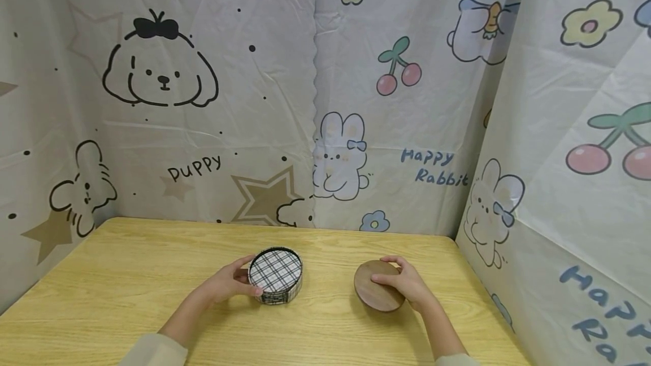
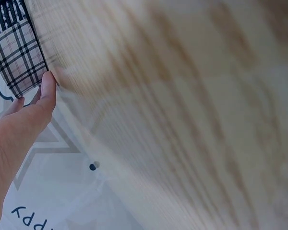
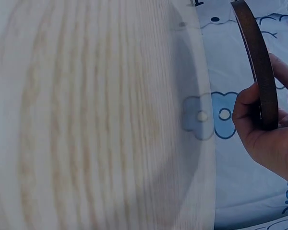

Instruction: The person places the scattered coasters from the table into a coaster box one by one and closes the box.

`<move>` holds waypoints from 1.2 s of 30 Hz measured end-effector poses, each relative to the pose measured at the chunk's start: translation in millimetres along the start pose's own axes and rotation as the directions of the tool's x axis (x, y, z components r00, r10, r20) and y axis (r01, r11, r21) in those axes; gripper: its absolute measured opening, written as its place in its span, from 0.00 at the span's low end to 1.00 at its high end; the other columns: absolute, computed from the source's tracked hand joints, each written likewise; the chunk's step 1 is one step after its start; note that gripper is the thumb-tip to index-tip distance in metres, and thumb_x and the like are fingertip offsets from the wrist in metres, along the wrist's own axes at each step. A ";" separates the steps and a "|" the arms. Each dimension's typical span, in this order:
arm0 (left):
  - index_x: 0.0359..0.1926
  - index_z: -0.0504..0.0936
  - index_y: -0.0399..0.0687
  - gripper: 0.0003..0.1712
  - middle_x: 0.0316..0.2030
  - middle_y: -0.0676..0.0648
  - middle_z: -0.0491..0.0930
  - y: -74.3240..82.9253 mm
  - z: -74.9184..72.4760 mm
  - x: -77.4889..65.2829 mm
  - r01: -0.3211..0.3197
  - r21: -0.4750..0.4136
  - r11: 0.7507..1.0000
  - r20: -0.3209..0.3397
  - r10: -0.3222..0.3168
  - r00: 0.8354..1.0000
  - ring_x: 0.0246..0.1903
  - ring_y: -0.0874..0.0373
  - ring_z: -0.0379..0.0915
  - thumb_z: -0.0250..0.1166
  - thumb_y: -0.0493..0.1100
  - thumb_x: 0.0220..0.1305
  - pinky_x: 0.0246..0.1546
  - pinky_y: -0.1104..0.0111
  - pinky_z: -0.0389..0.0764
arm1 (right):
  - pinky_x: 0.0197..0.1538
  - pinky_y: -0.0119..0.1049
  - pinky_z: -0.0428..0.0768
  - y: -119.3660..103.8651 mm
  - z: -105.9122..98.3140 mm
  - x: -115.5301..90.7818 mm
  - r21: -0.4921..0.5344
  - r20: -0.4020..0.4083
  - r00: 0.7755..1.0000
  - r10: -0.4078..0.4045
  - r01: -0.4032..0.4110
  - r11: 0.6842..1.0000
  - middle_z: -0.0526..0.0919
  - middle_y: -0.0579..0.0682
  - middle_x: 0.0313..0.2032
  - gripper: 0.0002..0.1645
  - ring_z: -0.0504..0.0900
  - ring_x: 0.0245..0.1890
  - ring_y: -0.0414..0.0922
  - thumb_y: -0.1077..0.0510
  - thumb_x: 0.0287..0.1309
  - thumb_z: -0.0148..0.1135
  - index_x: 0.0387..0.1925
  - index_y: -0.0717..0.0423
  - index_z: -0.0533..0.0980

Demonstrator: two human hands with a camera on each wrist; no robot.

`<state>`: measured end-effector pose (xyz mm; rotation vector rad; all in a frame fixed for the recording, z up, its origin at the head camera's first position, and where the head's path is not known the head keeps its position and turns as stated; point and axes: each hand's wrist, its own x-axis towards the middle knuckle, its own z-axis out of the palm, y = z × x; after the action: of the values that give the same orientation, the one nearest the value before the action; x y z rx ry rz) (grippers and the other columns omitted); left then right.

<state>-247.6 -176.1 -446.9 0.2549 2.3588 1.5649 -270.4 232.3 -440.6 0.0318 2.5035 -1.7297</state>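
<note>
A round box with a black-and-white plaid top and a black rim stands on the table at centre. My left hand grips its left side, thumb at the near edge and fingers at the back. In the left wrist view the plaid side of the box shows between thumb and fingers. To the right, my right hand pinches a flat, round brown wooden disc by its right edge. The right wrist view shows this disc edge-on, raised over the tabletop, with the thumb on one face and fingers on the other.
The light wood-grain table reaches back to a hanging cloth printed with a puppy, rabbits, cherries and stars. More printed cloth closes off the right side. A gap of bare tabletop lies between box and disc.
</note>
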 end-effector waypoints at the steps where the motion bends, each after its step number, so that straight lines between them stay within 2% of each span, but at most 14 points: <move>1: 0.71 0.47 0.36 0.57 0.59 0.26 0.66 -0.1 0.0 0.0 0.001 0.000 1.000 -0.002 -0.001 1.000 0.55 0.42 0.71 0.74 0.43 0.49 0.56 0.51 0.73 | 0.42 0.36 0.77 -1.6 2.0 0.4 0.000 0.000 1.000 -0.002 0.002 1.000 0.75 0.59 0.46 0.37 0.76 0.41 0.48 0.54 0.43 0.75 0.56 0.56 0.69; 13: 0.71 0.49 0.38 0.57 0.60 0.28 0.66 -2.9 -0.1 2.2 0.010 -0.004 1.000 -0.020 -0.010 1.000 0.56 0.42 0.70 0.74 0.45 0.47 0.56 0.51 0.73 | 0.40 0.36 0.78 -20.9 25.7 6.9 -0.016 0.030 0.999 -0.038 0.039 0.999 0.76 0.58 0.45 0.36 0.77 0.39 0.46 0.55 0.43 0.75 0.55 0.57 0.71; 22: 0.71 0.47 0.37 0.57 0.60 0.26 0.65 -4.1 -0.2 3.4 -0.005 -0.007 1.000 0.005 0.005 1.000 0.56 0.41 0.71 0.74 0.44 0.48 0.55 0.52 0.74 | 0.43 0.38 0.79 -32.4 49.0 14.5 0.017 0.061 0.997 -0.052 0.051 0.999 0.76 0.59 0.47 0.36 0.79 0.41 0.47 0.55 0.42 0.75 0.55 0.56 0.70; 36: 0.71 0.48 0.38 0.57 0.59 0.28 0.67 -4.9 -0.8 3.0 0.003 -0.014 1.000 -0.014 -0.003 1.000 0.54 0.45 0.72 0.74 0.45 0.48 0.55 0.52 0.74 | 0.46 0.39 0.79 -49.5 91.3 22.9 0.031 0.058 0.995 -0.086 0.084 0.996 0.76 0.62 0.50 0.35 0.78 0.45 0.48 0.55 0.42 0.75 0.53 0.58 0.70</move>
<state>-250.6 -177.8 -451.5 0.2374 2.3573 1.5857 -290.5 128.6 -428.6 -0.1232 2.4724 -1.7703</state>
